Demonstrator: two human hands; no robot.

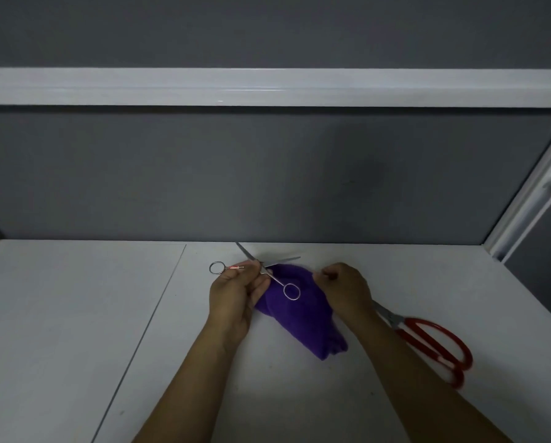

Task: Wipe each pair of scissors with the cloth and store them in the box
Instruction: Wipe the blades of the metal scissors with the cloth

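The left hand (236, 292) pinches a small pair of silver scissors (262, 267) near the pivot, fingers and thumb curled around the thin shanks. The blades stand spread in a V, their tips pointing toward the back edge of the counter (76, 314). One finger ring juts out to the left past the fingertips, and the other hangs over the purple cloth (295, 318). The right hand (347, 289) is just beside it, fingers curled tight on the far right part of the cloth, knuckles up. The cloth lies bunched between the two hands and trails back toward the near edge between the forearms, resting on the counter. To the right, a larger pair of red-handled scissors (395, 319) lies flat on the counter. Its blades run in under the right wrist, and its handles point toward the near right corner. A thin seam crosses the white counter on the left, running from the back edge to the near edge. A grey partition (267, 174) rises behind the back edge, with a white rail (267, 87) across it higher up.
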